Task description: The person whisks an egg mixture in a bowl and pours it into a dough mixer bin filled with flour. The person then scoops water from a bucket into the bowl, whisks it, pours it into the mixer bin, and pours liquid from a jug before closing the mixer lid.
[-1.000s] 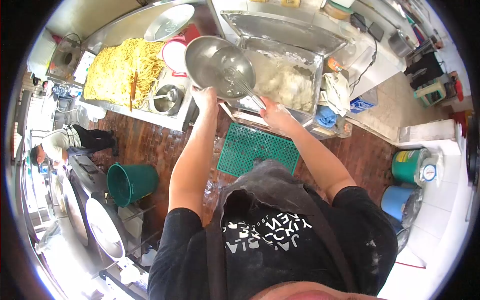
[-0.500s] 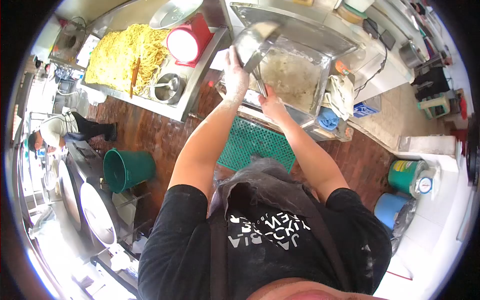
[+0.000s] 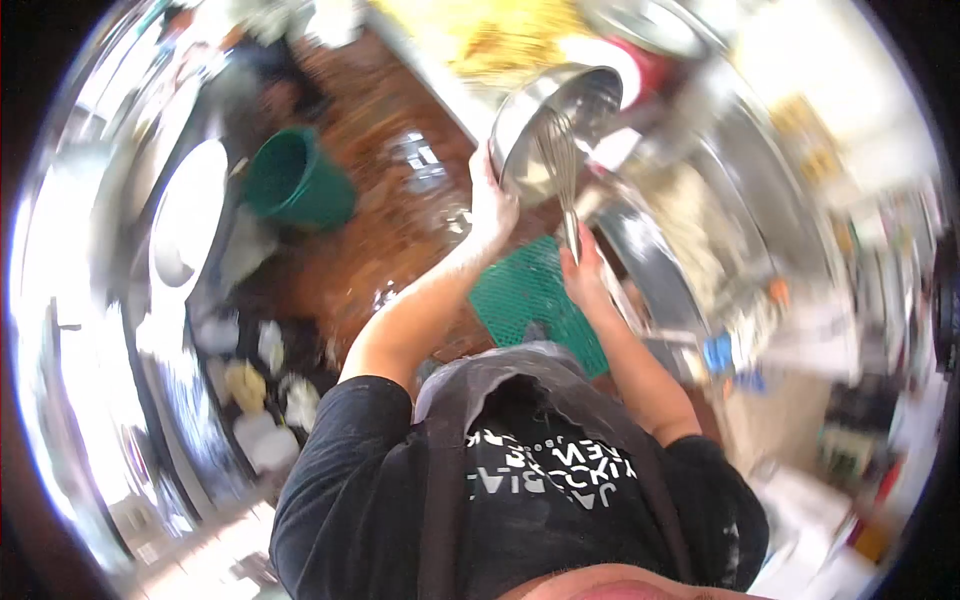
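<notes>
A steel mixing bowl [image 3: 517, 125] hangs tilted in front of me, gripped at its near left side by my left hand [image 3: 492, 205]. My right hand [image 3: 584, 265] is closed round the handle of a wire whisk [image 3: 560, 160], whose wires reach into the bowl. Some pale stuff shows low inside the bowl; I cannot tell what it is. To the right of the whisk stands a metal basin [image 3: 655, 265] with pale, powdery material in it, blurred by motion.
Yellow noodles [image 3: 480, 30] lie on the counter ahead, beside a red scale [image 3: 640, 75]. A green bucket [image 3: 300, 180] stands on the wet-looking brown floor [image 3: 400, 200]. A green mat [image 3: 535, 300] lies before me. At left is a large pale round pan [image 3: 188, 215].
The view has swung left. The bowl and whisk have moved away from over the basin and are now above the floor and counter edge. Both hands keep their hold.
</notes>
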Demonstrator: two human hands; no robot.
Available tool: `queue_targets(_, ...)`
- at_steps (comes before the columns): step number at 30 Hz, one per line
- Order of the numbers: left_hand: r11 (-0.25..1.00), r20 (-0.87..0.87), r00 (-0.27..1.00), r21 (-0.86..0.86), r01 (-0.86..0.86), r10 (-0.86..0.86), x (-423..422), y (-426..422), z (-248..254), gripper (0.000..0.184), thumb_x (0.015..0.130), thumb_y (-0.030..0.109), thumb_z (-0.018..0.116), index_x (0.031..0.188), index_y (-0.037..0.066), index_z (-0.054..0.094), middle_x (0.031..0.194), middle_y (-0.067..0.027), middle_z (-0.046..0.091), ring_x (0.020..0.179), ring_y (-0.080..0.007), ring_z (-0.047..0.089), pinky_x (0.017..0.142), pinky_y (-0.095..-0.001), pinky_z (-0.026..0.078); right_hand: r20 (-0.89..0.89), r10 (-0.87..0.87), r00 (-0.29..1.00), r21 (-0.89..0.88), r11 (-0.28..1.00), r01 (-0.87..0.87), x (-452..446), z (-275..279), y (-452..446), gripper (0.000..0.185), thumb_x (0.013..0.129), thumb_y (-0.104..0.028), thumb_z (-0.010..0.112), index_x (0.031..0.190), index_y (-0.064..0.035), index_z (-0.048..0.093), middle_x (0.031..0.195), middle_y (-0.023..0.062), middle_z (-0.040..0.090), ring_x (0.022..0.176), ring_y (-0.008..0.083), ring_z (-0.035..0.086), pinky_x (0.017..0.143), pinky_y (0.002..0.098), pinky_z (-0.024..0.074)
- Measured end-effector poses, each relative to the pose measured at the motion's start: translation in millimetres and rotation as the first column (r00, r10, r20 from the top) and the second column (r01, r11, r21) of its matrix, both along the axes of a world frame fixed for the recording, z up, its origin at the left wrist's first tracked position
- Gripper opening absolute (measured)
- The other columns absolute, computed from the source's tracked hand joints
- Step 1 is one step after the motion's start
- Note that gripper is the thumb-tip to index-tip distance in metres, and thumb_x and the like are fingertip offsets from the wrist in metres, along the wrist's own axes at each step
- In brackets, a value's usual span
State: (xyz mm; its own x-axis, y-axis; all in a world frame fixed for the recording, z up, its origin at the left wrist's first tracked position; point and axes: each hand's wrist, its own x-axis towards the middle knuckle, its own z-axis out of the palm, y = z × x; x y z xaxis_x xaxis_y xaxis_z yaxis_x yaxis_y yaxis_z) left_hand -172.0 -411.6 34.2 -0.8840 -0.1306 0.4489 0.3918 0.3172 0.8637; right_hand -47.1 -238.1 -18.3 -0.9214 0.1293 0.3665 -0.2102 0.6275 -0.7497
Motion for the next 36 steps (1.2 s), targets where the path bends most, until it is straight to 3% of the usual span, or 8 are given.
queue_targets(2,0.911,0.183,0.982,0.396,-0.112,0.041,56,-108,42,0.081,0.071,-0.014,0.047,0.148,0.003,0.03,0.142,-0.0167,0.043,0.136,-0.0288,0.038,0.116,-0.0364,0.028,0.375,0.191,0.907,-0.1,0.981,-0.165,1,29,-81,0.058,0.092,-0.011,0.058,0.145,-0.005,0.037,0.13,0.0241,0.058,0.123,0.0343,0.056,0.103,0.0398,0.0432)
queue_targets(6,0.574,0.493,0.748,0.485,-0.66,0.443,156,-324,-46,0.069,0.063,-0.011,0.046,0.13,0.004,0.045,0.116,-0.0091,0.057,0.1,-0.021,0.056,0.085,-0.0287,0.049,0.358,0.642,0.678,-0.029,0.734,-0.679,-5,42,-258,0.056,0.091,-0.015,0.061,0.143,-0.0088,0.042,0.128,0.0228,0.059,0.117,0.0377,0.059,0.097,0.041,0.0485)
queue_targets(10,0.271,0.467,0.731,0.717,-0.642,0.498,308,-473,-122,0.053,0.071,-0.009,0.047,0.121,0.007,0.048,0.088,-0.0068,0.057,0.067,-0.0163,0.059,0.056,-0.0354,0.057,0.337,0.895,0.292,-0.058,0.329,-0.943,15,45,-431,0.053,0.09,-0.016,0.06,0.14,-0.0062,0.046,0.124,0.0206,0.061,0.115,0.0354,0.06,0.099,0.0398,0.0469)
queue_targets(15,-0.3,0.694,0.407,0.66,-0.689,0.593,454,-555,-81,0.025,0.067,-0.01,0.047,0.091,-0.009,0.053,0.094,-0.0184,0.059,0.086,-0.0401,0.066,0.069,-0.0615,0.058,0.136,0.989,-0.052,-0.014,-0.051,-0.999,71,109,-650,0.052,0.089,-0.018,0.062,0.137,-0.0046,0.049,0.128,0.0216,0.059,0.118,0.0373,0.057,0.101,0.0403,0.0464)
queue_targets(20,-0.457,0.642,0.23,0.712,-0.533,0.732,523,-575,-38,0.041,0.068,-0.008,0.05,0.109,-0.003,0.053,0.104,-0.0155,0.059,0.096,-0.0371,0.063,0.08,-0.063,0.057,-0.219,0.95,-0.223,0.208,-0.178,-0.962,136,189,-871,0.053,0.087,-0.024,0.066,0.135,-0.007,0.053,0.12,0.0209,0.064,0.11,0.0365,0.062,0.095,0.0404,0.0494)
queue_targets(26,-0.543,0.626,0.093,0.732,-0.412,0.774,541,-585,-31,0.041,0.067,-0.007,0.052,0.108,-0.002,0.053,0.107,-0.013,0.058,0.098,-0.0341,0.062,0.079,-0.0553,0.058,0.013,0.927,-0.374,0.606,-0.305,-0.735,200,273,-1097,0.05,0.086,-0.037,0.068,0.131,-0.0183,0.059,0.088,0.0161,0.07,0.075,0.0296,0.07,0.07,0.0412,0.0559)
queue_targets(33,-0.587,0.618,0.056,0.769,-0.253,0.784,520,-614,-53,0.05,0.066,-0.007,0.052,0.113,0.01,0.055,0.108,-0.0071,0.054,0.098,-0.0297,0.058,0.076,-0.0585,0.057,0.501,0.767,-0.4,-0.044,-0.438,-0.898,203,293,-1223,0.082,0.092,-0.07,0.042,0.131,0.0013,0.052,0.104,0.0144,0.066,0.068,0.0205,0.07,0.055,0.0307,0.0607)
queue_targets(36,-0.639,0.642,-0.08,0.73,-0.242,0.763,485,-646,-37,0.043,0.066,-0.006,0.052,0.106,0.006,0.057,0.106,-0.0084,0.055,0.097,-0.0293,0.059,0.077,-0.0599,0.057,0.551,0.794,-0.256,0.087,-0.36,-0.929,196,267,-1289,0.083,0.092,-0.07,0.041,0.127,0.0039,0.053,0.109,0.0197,0.064,0.068,0.0226,0.07,0.055,0.0318,0.0609)
